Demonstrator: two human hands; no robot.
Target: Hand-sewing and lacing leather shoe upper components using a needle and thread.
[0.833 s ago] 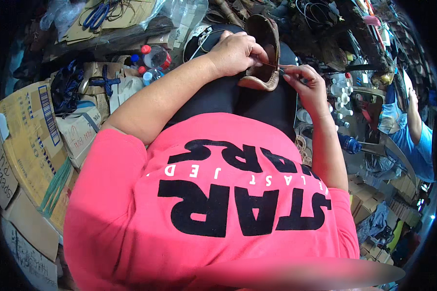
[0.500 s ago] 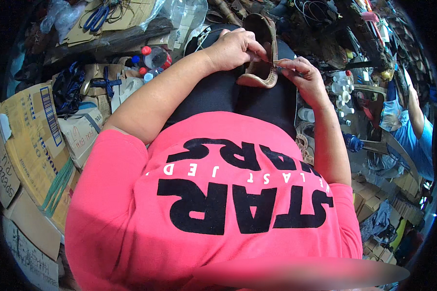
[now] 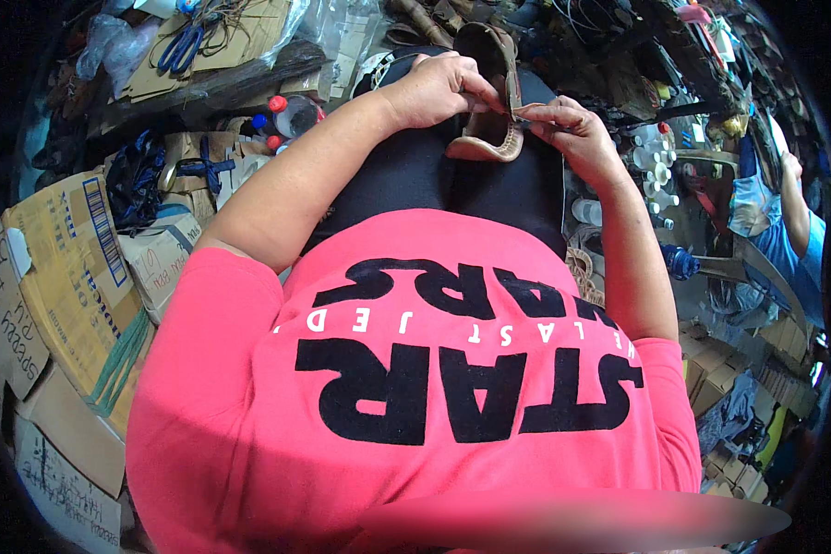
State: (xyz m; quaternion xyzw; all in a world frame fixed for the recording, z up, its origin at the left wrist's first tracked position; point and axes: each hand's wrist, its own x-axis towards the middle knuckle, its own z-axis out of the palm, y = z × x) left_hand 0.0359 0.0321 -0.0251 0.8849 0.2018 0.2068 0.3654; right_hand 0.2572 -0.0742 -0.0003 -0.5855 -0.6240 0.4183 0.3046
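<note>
One brown leather shoe [image 3: 486, 149] lies over two black-clad thighs [image 3: 392, 175]; the left hand [image 3: 441, 90] dips inside, the right hand [image 3: 577, 136] touches its rim; neither's grip can be told.

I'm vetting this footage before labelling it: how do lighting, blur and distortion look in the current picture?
Head view: dark fisheye border, with the yellow cardboard box looking bowed near the rim; pink shirt brightly lit, inside of the brown shoe partly shaded. Also head view: a smeared blurry band near the bottom; small glare at far right.
</note>
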